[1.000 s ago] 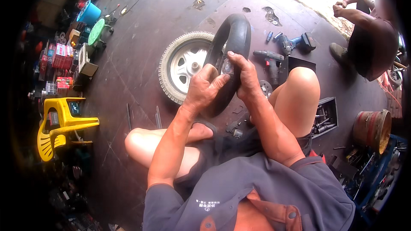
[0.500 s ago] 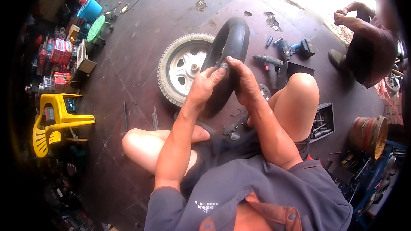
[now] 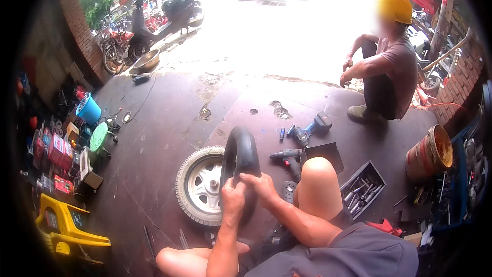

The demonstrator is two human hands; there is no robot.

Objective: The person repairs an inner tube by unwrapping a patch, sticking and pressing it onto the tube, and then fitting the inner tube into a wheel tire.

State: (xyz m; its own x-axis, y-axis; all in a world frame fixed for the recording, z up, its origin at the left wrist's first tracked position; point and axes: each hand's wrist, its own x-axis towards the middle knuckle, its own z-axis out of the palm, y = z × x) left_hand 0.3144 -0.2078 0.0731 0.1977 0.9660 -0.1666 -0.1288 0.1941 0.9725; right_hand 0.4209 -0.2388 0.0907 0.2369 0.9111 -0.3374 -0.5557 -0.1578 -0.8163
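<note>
A smooth black tyre (image 3: 247,149) stands upright between my knees, tilted slightly. My left hand (image 3: 233,199) is closed on its near edge. Right beside it, my right hand (image 3: 260,186) grips the same edge, its thumb nearly meeting the left one. Whatever lies under the fingers is hidden. Partly behind the tyre, a wheel with a pale rim (image 3: 199,200) and a worn, knobbly tyre lies flat on the floor.
Right of the tyre lie a grey power drill (image 3: 291,160), a blue cordless wrench (image 3: 309,129) and a tray of sockets (image 3: 380,179). A person in a yellow cap (image 3: 390,66) squats beyond. A yellow chair (image 3: 77,233), blue bucket (image 3: 88,110) and rusty bucket (image 3: 429,156) stand around.
My view has tipped up, bringing the street, parked scooters and the whole squatting person into sight. Both hands stay on the upright tyre; the person's hands have lowered toward the knees.
</note>
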